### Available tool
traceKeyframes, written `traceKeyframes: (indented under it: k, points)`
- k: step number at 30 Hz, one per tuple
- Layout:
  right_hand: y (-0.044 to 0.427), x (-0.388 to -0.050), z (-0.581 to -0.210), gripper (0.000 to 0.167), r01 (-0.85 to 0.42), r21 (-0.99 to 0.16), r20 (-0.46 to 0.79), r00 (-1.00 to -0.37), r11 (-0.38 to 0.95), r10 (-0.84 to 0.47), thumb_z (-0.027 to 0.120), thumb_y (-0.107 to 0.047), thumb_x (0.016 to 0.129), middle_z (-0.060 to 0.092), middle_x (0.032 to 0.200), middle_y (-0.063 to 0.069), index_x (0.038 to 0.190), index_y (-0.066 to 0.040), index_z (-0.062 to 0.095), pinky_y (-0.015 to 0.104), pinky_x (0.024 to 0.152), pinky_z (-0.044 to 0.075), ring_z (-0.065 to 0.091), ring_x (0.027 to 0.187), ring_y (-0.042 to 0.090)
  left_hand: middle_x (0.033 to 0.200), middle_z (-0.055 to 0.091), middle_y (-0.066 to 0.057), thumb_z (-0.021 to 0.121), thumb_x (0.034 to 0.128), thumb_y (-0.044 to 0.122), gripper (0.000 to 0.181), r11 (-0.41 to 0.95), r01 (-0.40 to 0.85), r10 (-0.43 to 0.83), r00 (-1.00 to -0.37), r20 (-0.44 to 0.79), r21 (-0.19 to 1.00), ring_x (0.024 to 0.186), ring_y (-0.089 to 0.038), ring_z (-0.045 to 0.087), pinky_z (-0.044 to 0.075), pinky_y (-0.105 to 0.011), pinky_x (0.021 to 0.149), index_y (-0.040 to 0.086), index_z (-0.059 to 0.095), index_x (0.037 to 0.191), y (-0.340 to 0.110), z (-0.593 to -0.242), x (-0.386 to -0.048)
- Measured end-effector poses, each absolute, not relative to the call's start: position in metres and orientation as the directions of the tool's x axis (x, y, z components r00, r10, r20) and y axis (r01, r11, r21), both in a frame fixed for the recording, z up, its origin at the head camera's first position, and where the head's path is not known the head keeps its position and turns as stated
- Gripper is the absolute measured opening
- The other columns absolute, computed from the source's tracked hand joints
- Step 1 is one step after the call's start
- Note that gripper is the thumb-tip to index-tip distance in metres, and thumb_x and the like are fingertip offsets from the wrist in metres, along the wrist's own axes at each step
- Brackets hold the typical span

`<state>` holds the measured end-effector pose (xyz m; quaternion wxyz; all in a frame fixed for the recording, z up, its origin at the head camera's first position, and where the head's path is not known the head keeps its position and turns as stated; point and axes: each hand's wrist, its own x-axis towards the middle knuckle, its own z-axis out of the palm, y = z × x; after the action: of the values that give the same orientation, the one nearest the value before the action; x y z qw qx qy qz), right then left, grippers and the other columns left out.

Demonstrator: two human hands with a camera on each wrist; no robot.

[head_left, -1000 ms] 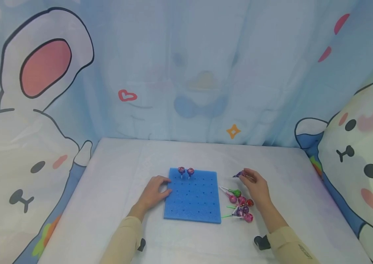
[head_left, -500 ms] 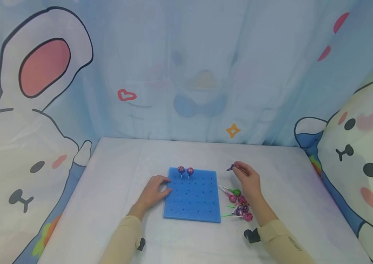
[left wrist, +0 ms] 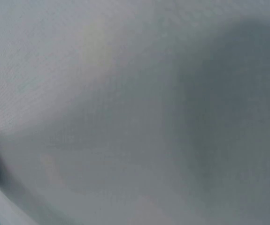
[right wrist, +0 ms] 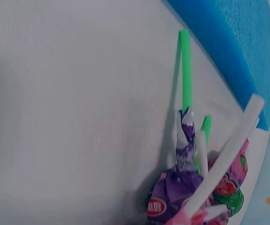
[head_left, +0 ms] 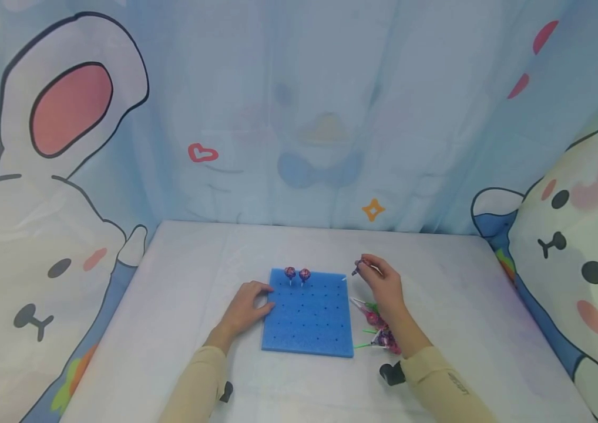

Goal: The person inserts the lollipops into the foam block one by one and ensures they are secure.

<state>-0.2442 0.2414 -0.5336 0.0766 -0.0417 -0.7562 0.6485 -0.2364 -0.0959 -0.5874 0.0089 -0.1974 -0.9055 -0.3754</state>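
A blue foam board (head_left: 309,317) with rows of small holes lies on the table. Two wrapped lollipops (head_left: 305,275) stand upright near its back left corner. My left hand (head_left: 244,308) rests at the board's left edge, fingers and thumb touching it. Beyond the back right corner, my right hand (head_left: 385,288) pinches a purple-wrapped lollipop (head_left: 358,267), its white stick slanting down toward that corner. In the right wrist view, a purple lollipop (right wrist: 172,194) with a green stick lies beside the board (right wrist: 228,51); the right hand's fingers do not show there.
Several loose lollipops (head_left: 383,338) lie in a pile right of the board, partly hidden under the right forearm. The white table (head_left: 198,252) ends at a blue curtain (head_left: 235,194) with cartoon figures. The left wrist view shows mostly pale, blurred cloth.
My right hand has moved left toward the board's back right corner with the lollipop, whose stick now tilts down more. The left hand stays at the board's edge.
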Motion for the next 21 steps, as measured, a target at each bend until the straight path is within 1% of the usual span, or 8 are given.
traceKeyframes:
  k: [2,6,11,13,15,21]
  points:
    - [0.238,-0.245,-0.535,0.046,-0.046,-0.989,0.067,-0.986,0.142,0.150,0.063,-0.033,0.096,0.061,0.130,0.013,0.133,-0.006,0.056,0.019,0.098,0.046,0.058,0.120,0.013,0.121,0.062,-0.002,0.069,0.0913,0.026,0.033,0.641,0.363,0.350,-0.922,0.164,0.676,0.123,-0.023,0.050,0.038,-0.042,0.109,0.015,0.062,0.122,-0.096,-0.588,-0.236]
    - [0.230,-0.247,-0.537,0.043,-0.060,-0.987,0.080,-0.989,0.151,0.128,0.064,-0.032,0.095,0.063,0.128,0.011,0.131,-0.008,0.058,0.019,0.097,0.047,0.059,0.119,0.014,0.122,0.061,-0.002,0.069,0.0916,0.026,0.033,0.646,0.360,0.348,-0.924,0.160,0.673,0.124,-0.023,0.050,0.038,-0.042,0.109,0.015,0.062,0.122,-0.097,-0.588,-0.235]
    - [0.219,-0.249,-0.538,0.038,-0.088,-0.987,0.099,-0.993,0.137,0.071,0.062,-0.024,0.097,0.062,0.130,0.011,0.131,-0.008,0.059,0.019,0.098,0.046,0.057,0.121,0.017,0.123,0.061,-0.002,0.068,0.0918,0.027,0.033,0.648,0.346,0.340,-0.929,0.149,0.678,0.125,-0.023,0.050,0.038,-0.042,0.110,0.016,0.061,0.122,-0.097,-0.587,-0.234]
    - [0.214,-0.249,-0.539,0.037,-0.078,-0.989,0.085,-0.995,0.129,0.046,0.062,-0.021,0.097,0.061,0.132,0.010,0.132,-0.009,0.058,0.019,0.099,0.045,0.055,0.124,0.017,0.123,0.061,-0.002,0.069,0.0918,0.027,0.033,0.649,0.343,0.337,-0.930,0.148,0.679,0.125,-0.024,0.050,0.038,-0.043,0.110,0.016,0.061,0.122,-0.097,-0.587,-0.234]
    - [0.210,-0.249,-0.538,0.037,-0.052,-0.990,0.057,-0.998,0.132,0.034,0.061,-0.020,0.098,0.059,0.134,0.006,0.133,-0.012,0.058,0.019,0.099,0.044,0.054,0.126,0.015,0.123,0.061,-0.002,0.069,0.0917,0.026,0.033,0.647,0.344,0.337,-0.930,0.150,0.681,0.125,-0.024,0.050,0.038,-0.043,0.110,0.016,0.061,0.122,-0.097,-0.586,-0.234]
    - [0.204,-0.249,-0.534,0.040,-0.002,-0.979,0.005,-1.000,0.204,0.015,0.058,-0.020,0.100,0.055,0.140,0.002,0.139,-0.017,0.054,0.023,0.103,0.043,0.050,0.130,0.014,0.123,0.061,-0.002,0.068,0.0919,0.026,0.033,0.645,0.356,0.348,-0.925,0.154,0.676,0.124,-0.023,0.049,0.038,-0.042,0.110,0.016,0.061,0.123,-0.096,-0.587,-0.235]
